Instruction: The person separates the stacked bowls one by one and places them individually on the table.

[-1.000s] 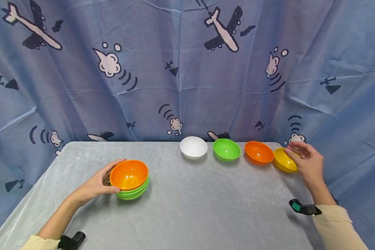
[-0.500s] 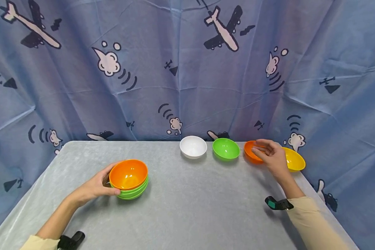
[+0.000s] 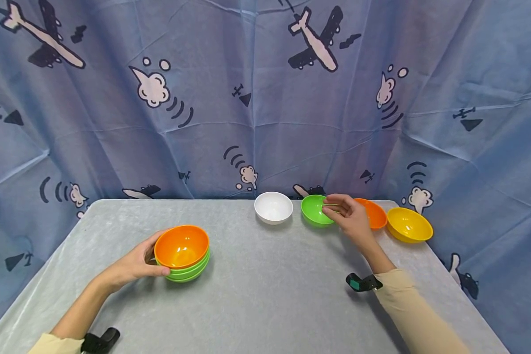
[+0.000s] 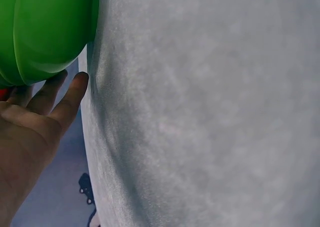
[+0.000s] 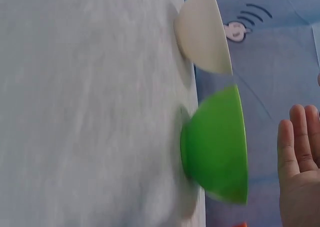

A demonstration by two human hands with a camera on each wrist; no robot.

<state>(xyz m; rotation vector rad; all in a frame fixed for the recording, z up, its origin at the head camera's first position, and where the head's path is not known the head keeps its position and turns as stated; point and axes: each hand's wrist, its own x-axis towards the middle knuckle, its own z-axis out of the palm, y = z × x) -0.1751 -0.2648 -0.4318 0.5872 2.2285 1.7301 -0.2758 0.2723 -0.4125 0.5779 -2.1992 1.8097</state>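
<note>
Clearly, the left hand (image 3: 134, 263) cups the side of the stack of plastic bowls with an orange one on top (image 3: 183, 253), thumb and fingers curved around it, probably to keep it steady on the grey cloth-covered surface (image 3: 265, 295). To the right of this stack, at the far edge, stand the white plastic bowl (image 3: 273, 207), the single green plastic bowl (image 3: 315, 211), the single orange plastic bowl (image 3: 376, 213) and the yellow plastic bowl (image 3: 409, 224) in one row. The right hand (image 3: 349, 219) hovers at the green bowl's rim, fingers loosely bent; it seems to hold nothing.

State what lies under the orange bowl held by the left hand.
Under the orange bowl nest green bowls, two rims showing; the left hand holds the stack. Their insides are covered.
</note>
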